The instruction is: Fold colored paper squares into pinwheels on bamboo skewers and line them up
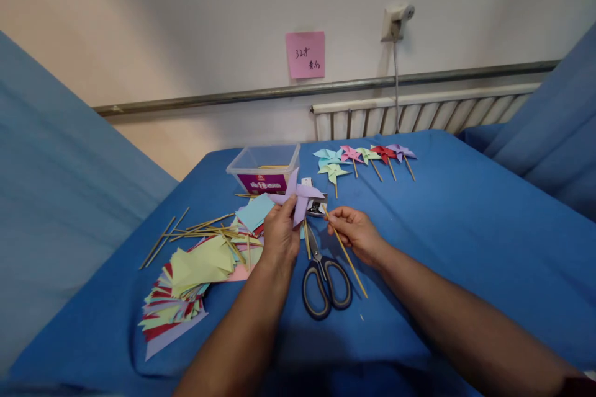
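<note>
Beside scissors (pixel 325 282) on the blue desk (pixel 465 236), my right grip (pixel 356 232) pinches a thin stick (pixel 347 254) near its far end; it looks light and stiff. Farther, before a plastic tub (pixel 261 182), my left grip (pixel 281 229) holds a lilac paper pinwheel (pixel 302 201), probably flimsy, best pinched at its folded centre.

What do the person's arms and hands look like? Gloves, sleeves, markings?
The left hand and right hand are ungloved; the left forearm and right forearm are bare, no watch visible. A dark reddish fabric sleeve edge shows on the right arm.
</note>
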`<state>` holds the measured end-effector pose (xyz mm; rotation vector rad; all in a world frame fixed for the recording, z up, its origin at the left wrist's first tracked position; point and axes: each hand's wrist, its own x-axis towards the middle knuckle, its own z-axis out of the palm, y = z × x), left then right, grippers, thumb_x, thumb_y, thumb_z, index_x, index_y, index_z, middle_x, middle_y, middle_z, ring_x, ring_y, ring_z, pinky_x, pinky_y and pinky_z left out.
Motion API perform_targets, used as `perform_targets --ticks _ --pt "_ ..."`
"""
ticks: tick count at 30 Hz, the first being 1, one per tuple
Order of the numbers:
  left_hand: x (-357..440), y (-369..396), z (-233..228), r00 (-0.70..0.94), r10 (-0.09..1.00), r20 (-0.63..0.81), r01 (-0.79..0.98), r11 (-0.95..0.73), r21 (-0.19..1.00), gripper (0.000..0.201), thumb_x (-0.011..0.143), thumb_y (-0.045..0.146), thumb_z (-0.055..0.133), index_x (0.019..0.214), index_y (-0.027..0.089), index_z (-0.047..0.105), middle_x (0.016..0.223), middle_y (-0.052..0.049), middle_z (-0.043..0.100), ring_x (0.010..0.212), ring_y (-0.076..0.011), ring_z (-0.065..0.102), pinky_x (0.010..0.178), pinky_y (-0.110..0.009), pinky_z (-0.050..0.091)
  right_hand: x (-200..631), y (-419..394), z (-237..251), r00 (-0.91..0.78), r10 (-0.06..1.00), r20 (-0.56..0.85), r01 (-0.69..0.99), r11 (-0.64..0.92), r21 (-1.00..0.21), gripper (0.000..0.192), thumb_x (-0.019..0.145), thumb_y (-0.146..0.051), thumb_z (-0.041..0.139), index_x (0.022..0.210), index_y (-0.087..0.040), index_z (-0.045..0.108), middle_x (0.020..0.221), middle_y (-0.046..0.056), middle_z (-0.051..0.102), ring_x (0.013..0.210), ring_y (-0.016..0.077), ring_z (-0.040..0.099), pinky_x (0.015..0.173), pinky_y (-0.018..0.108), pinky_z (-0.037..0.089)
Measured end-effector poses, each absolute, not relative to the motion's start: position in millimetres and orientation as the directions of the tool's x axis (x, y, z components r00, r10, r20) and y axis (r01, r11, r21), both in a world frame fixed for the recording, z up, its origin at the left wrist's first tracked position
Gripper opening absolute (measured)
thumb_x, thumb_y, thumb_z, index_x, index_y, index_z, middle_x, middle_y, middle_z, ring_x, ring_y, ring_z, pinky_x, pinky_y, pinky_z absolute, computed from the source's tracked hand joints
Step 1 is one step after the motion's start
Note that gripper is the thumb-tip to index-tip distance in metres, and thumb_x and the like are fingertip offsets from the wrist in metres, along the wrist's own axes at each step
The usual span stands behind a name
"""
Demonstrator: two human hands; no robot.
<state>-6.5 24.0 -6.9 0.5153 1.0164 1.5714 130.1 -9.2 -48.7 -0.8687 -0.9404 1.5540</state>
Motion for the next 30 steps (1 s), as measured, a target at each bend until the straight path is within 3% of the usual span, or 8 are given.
perform_targets --ticks 7,15,20,30 --pt "-2 21 -23 -0.293 0.956 -0.024 -0.310 -0.071 0.948 0.028 0.060 0.033 0.080 0.073 0.012 0.067 0.066 -0.003 0.067 0.054 -0.0122 0.057 0.054 -0.023 0.043 130 -14 -47 -0.164 0.986 0.018 -0.444 -0.057 -0.894 0.033 0.073 -0.045 0.074 0.087 -0.017 0.064 0.068 -0.001 0.065 0.044 0.0054 0.043 0.042 0.019 0.029" --pt "6 10 -24 -0.304 0.937 0.171 0.015 -0.174 0.985 0.013 0.068 0.027 0.072 0.068 0.015 0.068 0.063 0.000 0.064 0.056 -0.0115 0.053 0.053 -0.021 0.039 127 -16 -43 -0.122 0.993 -0.001 -0.415 -0.051 -0.909 0.032 0.073 -0.046 0.073 0.085 -0.017 0.066 0.068 0.000 0.066 0.044 0.0057 0.043 0.042 0.019 0.029" --pt "7 7 -23 -0.255 0.945 0.204 0.065 -0.194 0.979 0.011 0.070 0.027 0.072 0.070 0.016 0.067 0.063 0.001 0.063 0.058 -0.0119 0.053 0.054 -0.021 0.038 125 -16 -44 -0.086 0.996 -0.007 -0.402 -0.041 -0.915 0.033 0.072 -0.046 0.073 0.083 -0.017 0.064 0.067 0.000 0.067 0.043 0.0053 0.043 0.041 0.019 0.029" --pt "11 2 -21 -0.249 0.952 0.176 -0.002 -0.182 0.983 0.012 0.068 0.026 0.075 0.069 0.016 0.069 0.061 0.002 0.061 0.057 -0.0108 0.049 0.056 -0.021 0.037 123 -18 -43 -0.065 0.998 0.009 -0.424 -0.020 -0.905 0.031 0.071 -0.044 0.074 0.080 -0.018 0.061 0.065 -0.001 0.067 0.042 0.0053 0.045 0.041 0.020 0.032"
